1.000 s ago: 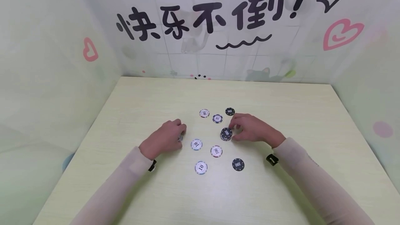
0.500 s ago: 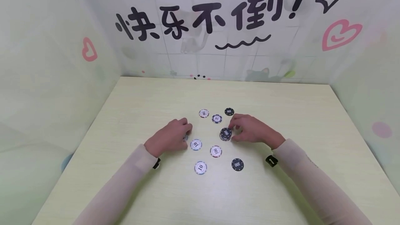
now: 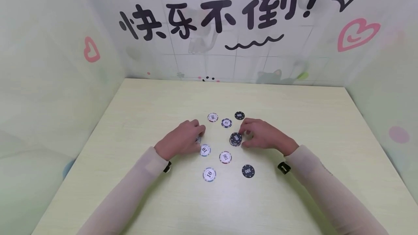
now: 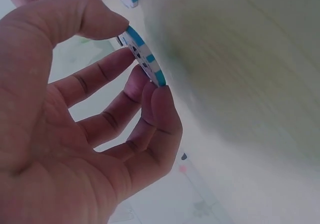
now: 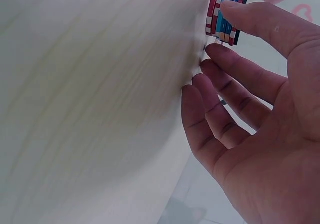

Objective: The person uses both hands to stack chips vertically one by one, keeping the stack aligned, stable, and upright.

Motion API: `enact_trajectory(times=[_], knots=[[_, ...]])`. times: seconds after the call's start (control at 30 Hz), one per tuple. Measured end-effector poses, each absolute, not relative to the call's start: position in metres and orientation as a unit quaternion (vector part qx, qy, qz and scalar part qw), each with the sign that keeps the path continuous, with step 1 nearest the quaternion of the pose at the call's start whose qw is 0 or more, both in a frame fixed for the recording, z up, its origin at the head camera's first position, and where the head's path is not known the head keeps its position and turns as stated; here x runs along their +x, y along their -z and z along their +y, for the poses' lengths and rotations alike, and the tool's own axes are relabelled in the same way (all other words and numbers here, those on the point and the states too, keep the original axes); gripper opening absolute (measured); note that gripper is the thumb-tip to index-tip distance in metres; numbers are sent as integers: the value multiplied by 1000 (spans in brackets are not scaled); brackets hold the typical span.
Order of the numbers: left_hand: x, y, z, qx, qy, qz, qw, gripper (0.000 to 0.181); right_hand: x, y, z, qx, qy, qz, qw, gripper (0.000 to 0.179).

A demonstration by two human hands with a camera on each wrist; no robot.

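Your left hand [image 3: 180, 139] pinches a blue-and-white chip [image 4: 148, 58] between thumb and fingertips, close to the counter [image 3: 163, 198]; you can't tell whether they touch. Its thumb overlaps the left edge of a pale 10 chip [image 3: 206, 150]. Nearer you lies another 10 chip [image 3: 209, 174]. Next come a far white 100 chip [image 3: 212, 117], a nearer white 100 chip [image 3: 225, 157] and a dark-rimmed 10 chip [image 3: 226, 123]. Beyond those stands your chip stack [image 3: 236, 138], topped in black, between a far black 100 chip [image 3: 240, 115] and a near black 100 chip [image 3: 248, 171]. Your right hand [image 3: 262, 135] curves at the stack's right side, thumb and fingers apart; whether it grips, you can't tell.
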State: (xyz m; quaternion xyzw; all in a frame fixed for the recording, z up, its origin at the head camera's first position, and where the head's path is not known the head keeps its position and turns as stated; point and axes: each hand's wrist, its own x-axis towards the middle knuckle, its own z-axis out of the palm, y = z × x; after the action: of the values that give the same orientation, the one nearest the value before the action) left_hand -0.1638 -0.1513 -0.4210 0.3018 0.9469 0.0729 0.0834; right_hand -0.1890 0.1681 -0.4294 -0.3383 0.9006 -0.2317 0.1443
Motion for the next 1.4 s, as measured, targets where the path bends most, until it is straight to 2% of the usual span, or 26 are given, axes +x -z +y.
enact_trajectory(times=[0.37, 0.73, 1.2, 1.4], knots=[[-171, 416, -134, 323, -70, 942, 63, 26, -189, 430, 169, -338, 236, 900, 143, 33], [-178, 410, -112, 335, -72, 937, 72, 28, -190, 430, 169, -338, 242, 899, 140, 32], [-184, 413, -79, 399, -90, 912, 33, 31, -190, 431, 169, -347, 247, 896, 128, 31], [-182, 415, -65, 410, -91, 907, 41, 32, -189, 431, 169, -339, 252, 896, 135, 33]])
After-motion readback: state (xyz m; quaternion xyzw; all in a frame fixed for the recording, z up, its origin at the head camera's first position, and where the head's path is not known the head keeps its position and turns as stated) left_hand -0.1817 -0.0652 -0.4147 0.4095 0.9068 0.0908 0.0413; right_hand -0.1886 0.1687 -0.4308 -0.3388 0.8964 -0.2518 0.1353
